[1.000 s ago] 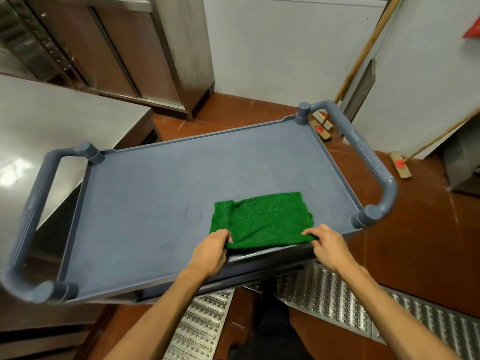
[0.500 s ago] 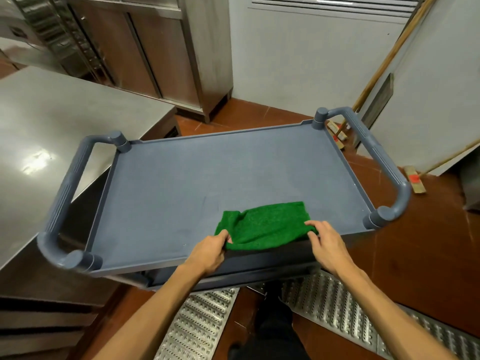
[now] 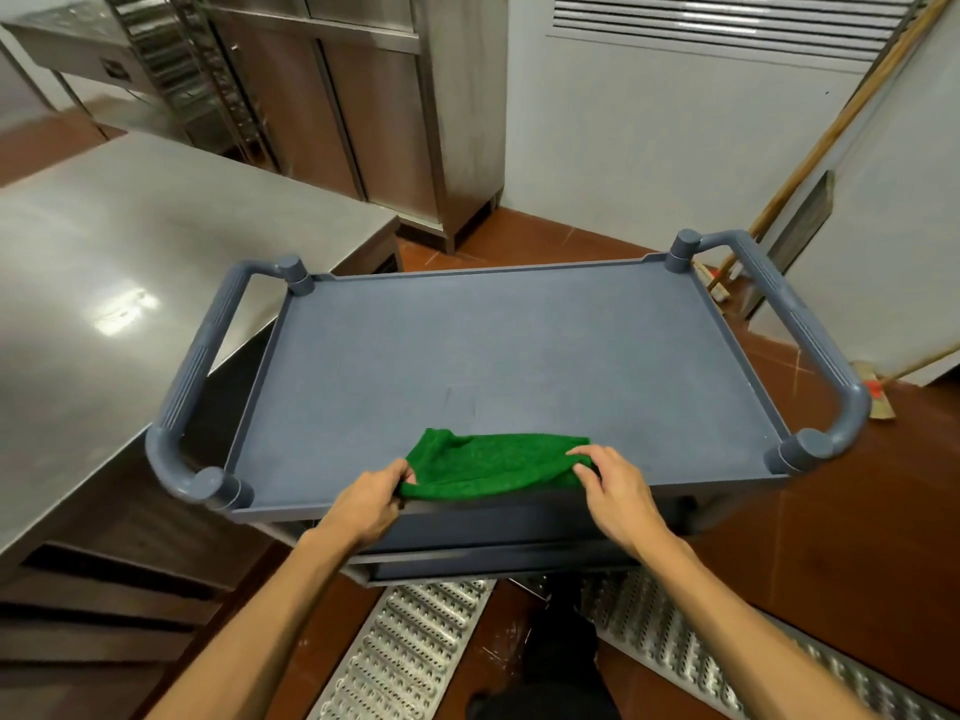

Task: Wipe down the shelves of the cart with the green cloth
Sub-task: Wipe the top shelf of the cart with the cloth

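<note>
A grey-blue plastic cart [image 3: 509, 356] stands before me, its top shelf bare apart from a green cloth [image 3: 488, 465] bunched at the near edge. My left hand [image 3: 369, 504] pinches the cloth's left corner. My right hand [image 3: 615, 488] grips its right end with fingers curled over the fabric. The cloth sags between both hands, just above the shelf's front rim. A lower shelf [image 3: 498, 556] shows as a dark edge under the top one; the rest of it is hidden.
A stainless steel table [image 3: 104, 304] is close on the left, next to the cart's left handle [image 3: 192, 376]. Broom handles [image 3: 831, 132] lean on the wall at right, beside the right handle [image 3: 815, 350]. Metal floor grates [image 3: 410, 652] run under my feet.
The cloth has been drawn toward the near edge and gathered into a narrower bundle. My right hand moved onto the cloth's top. My view has risen and shifted, so the cart sits more centrally.
</note>
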`<state>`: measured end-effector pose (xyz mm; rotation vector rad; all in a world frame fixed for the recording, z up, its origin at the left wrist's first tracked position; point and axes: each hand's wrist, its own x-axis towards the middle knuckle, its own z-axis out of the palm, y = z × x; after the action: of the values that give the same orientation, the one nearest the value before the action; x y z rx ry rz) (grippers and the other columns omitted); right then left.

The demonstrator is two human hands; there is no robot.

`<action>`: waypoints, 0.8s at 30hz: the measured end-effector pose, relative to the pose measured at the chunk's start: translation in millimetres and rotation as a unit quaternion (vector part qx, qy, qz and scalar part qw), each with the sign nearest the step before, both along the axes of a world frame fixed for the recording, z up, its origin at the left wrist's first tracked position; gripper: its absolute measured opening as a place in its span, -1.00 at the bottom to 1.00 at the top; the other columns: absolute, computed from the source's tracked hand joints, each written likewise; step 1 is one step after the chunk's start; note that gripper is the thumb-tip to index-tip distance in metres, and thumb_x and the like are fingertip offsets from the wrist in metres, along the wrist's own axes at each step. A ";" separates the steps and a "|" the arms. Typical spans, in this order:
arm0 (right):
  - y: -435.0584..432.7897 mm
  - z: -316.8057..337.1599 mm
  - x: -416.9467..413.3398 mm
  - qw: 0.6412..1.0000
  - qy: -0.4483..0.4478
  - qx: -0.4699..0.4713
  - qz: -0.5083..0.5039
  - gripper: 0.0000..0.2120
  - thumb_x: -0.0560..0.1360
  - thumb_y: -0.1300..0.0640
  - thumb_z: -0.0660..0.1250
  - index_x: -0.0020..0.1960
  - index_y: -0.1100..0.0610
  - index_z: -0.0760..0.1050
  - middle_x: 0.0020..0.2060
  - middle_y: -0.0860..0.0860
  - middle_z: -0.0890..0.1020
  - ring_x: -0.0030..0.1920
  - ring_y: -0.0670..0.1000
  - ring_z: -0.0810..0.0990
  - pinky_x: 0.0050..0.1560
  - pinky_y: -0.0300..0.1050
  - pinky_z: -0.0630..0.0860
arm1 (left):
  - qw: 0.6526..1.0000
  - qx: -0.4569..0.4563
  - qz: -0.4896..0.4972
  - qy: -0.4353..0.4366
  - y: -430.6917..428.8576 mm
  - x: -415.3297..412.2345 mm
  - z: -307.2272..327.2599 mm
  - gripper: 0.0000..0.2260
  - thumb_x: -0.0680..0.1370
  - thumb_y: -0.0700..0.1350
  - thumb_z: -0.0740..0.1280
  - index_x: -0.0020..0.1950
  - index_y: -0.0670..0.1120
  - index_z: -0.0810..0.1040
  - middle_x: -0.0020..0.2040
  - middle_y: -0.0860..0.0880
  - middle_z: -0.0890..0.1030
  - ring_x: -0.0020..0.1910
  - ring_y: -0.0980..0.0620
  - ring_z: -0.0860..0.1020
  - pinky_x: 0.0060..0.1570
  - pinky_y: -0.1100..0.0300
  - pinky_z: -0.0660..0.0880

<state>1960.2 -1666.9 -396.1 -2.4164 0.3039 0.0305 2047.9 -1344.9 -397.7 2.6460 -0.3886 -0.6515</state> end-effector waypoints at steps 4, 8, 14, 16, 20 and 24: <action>30.2 -0.1 9.8 1.000 0.001 0.016 0.023 -0.76 0.62 0.13 0.20 0.25 0.07 0.52 0.10 0.06 0.61 0.12 0.11 0.57 0.10 -0.04 0.45 | 1.000 0.008 0.023 0.015 33.1 6.7 0.9 -0.75 0.50 -0.28 0.29 0.07 0.03 0.44 -0.04 -0.12 0.65 -0.03 -0.19 0.59 -0.04 0.02 0.50; 55.0 1.2 18.7 0.998 0.005 0.034 0.045 -0.76 0.63 0.10 0.19 0.25 0.07 0.51 0.00 0.05 0.64 0.03 0.09 0.59 0.02 -0.07 0.46 | 0.999 0.009 0.048 0.010 60.2 8.2 3.9 -0.71 0.47 -0.32 0.26 -0.01 0.08 0.41 -0.06 -0.11 0.65 -0.05 -0.17 0.59 -0.01 -0.02 0.53; 79.7 5.7 36.1 0.995 0.010 0.071 0.075 -0.80 0.62 0.08 0.22 0.20 0.01 0.54 -0.37 -0.11 0.50 -0.30 -0.02 0.49 -0.21 -0.11 0.38 | 0.996 0.001 0.088 0.005 87.9 9.9 13.4 -0.65 0.47 -0.38 0.29 -0.11 0.11 0.40 -0.07 -0.09 0.65 -0.03 -0.13 0.59 -0.06 0.09 0.45; 83.1 12.0 43.1 0.992 -0.003 0.106 0.064 -0.82 0.62 0.08 0.23 0.17 0.01 0.56 -0.27 -0.02 0.62 -0.23 0.02 0.56 -0.16 -0.08 0.46 | 0.994 -0.016 0.109 0.003 90.6 17.8 23.4 -0.67 0.49 -0.38 0.33 -0.10 0.08 0.43 -0.08 -0.07 0.65 -0.04 -0.08 0.58 -0.10 0.16 0.39; 83.4 27.6 69.3 0.986 -0.075 0.150 0.013 -0.86 0.60 0.10 0.28 0.14 0.01 0.55 -0.25 0.01 0.62 -0.26 -0.05 0.56 -0.18 -0.21 0.46 | 0.988 -0.054 0.145 -0.013 87.6 40.6 45.5 -0.81 0.52 -0.27 0.44 -0.01 -0.04 0.48 -0.23 0.00 0.59 -0.21 -0.01 0.55 -0.27 0.39 0.37; 79.4 25.3 100.2 0.984 -0.077 0.155 -0.026 -0.79 0.57 0.16 0.32 0.21 0.07 0.51 -0.18 0.04 0.61 -0.27 -0.07 0.54 -0.16 -0.24 0.46 | 0.980 -0.049 0.173 -0.091 79.5 56.4 45.2 -0.83 0.53 -0.14 0.46 0.08 -0.07 0.57 -0.09 -0.05 0.66 -0.10 -0.04 0.62 -0.04 0.16 0.53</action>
<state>2060.4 -1587.6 -370.8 -2.0864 0.2691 -0.1238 2104.2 -1265.5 -352.5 2.5951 -0.0040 -0.2748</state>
